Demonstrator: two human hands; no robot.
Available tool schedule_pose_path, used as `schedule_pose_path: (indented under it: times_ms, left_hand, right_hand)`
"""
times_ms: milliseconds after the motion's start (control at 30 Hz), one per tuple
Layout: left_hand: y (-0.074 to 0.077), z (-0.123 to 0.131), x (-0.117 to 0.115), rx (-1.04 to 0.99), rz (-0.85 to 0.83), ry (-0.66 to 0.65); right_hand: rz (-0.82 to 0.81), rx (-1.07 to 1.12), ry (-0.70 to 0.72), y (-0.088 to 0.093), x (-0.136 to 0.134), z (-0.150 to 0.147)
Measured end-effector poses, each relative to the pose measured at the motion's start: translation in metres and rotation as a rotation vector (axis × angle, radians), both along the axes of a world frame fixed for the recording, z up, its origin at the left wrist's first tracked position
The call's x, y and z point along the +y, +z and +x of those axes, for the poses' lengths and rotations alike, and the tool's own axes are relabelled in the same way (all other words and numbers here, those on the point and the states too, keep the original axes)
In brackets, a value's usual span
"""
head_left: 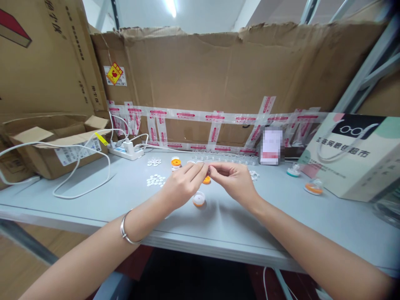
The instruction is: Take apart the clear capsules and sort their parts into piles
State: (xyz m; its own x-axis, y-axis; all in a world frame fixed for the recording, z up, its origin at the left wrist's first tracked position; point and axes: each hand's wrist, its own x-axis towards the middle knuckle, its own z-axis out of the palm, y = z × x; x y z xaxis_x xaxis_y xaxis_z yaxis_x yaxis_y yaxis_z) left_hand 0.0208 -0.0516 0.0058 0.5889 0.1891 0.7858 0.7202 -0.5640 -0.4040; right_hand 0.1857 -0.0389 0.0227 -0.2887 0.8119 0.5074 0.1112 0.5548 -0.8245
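Observation:
My left hand [186, 183] and my right hand [233, 181] meet above the middle of the table, fingertips pressed together around something small that I cannot make out. A white and orange round piece [198, 199] rests on the table just below them. Partly behind the fingers is an orange piece [206, 180]. To the left of my left hand stands a stack with an orange ring [176, 162] on top. Small white discs [155, 180] lie in a group nearby, and more discs [254, 175] are beside my right hand.
A power strip [126, 152] with white cables and an open cardboard box [56, 146] are at the left. Clear pieces [225, 157] line the back near a phone [271, 146]. Teal [293, 170] and orange [313, 187] capped pieces sit by a paper bag [346, 158].

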Motion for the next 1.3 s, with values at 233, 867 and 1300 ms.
schedule_pose_path:
  times_ms: [233,867,1300]
  left_hand:
    - [0.001,-0.003,-0.002,0.014,0.105,-0.028]
    - [0.005,0.000,0.010,-0.489,-0.444,-0.305]
    - [0.005,0.004,0.009,-0.559,-0.462,-0.322]
  right_hand:
    - [0.005,0.051,0.021,-0.001,-0.002,-0.001]
    - [-0.385,0.150,0.151,0.002,0.015,0.004]
    - [-0.337,0.074,0.047,0.005,0.020,0.004]
